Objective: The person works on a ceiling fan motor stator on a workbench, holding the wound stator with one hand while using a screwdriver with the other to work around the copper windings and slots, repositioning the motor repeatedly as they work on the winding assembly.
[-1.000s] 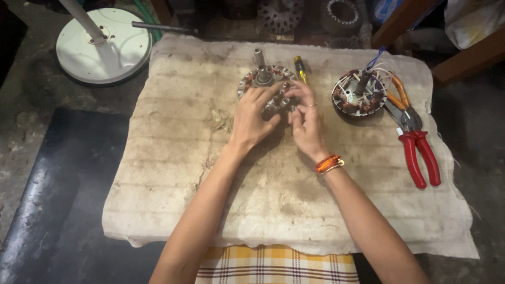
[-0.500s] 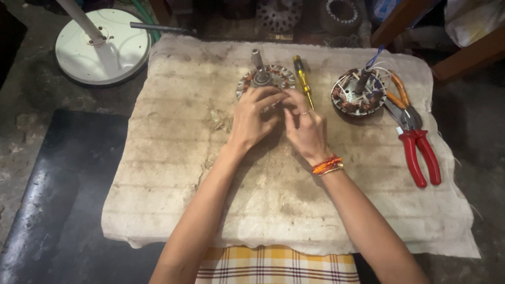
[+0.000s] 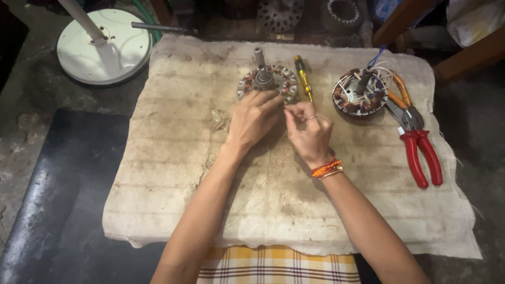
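Head view looks down on a round wound motor stator (image 3: 264, 81) with a short upright shaft, lying near the far edge of a stained cloth mat (image 3: 173, 173). Left hand (image 3: 254, 118) rests its spread fingers on the stator's near rim. Right hand (image 3: 310, 129), just right of the stator, has its fingertips drawn into a narrow pinch; whether they hold a fine wire I cannot tell. A yellow screwdriver (image 3: 303, 79) lies beside the stator's right edge. Farther right of the stator sits a second wound stator (image 3: 361, 93) with loose leads, then red-handled pliers (image 3: 418, 144). Well left of the stator stands a white fan base (image 3: 105, 47).
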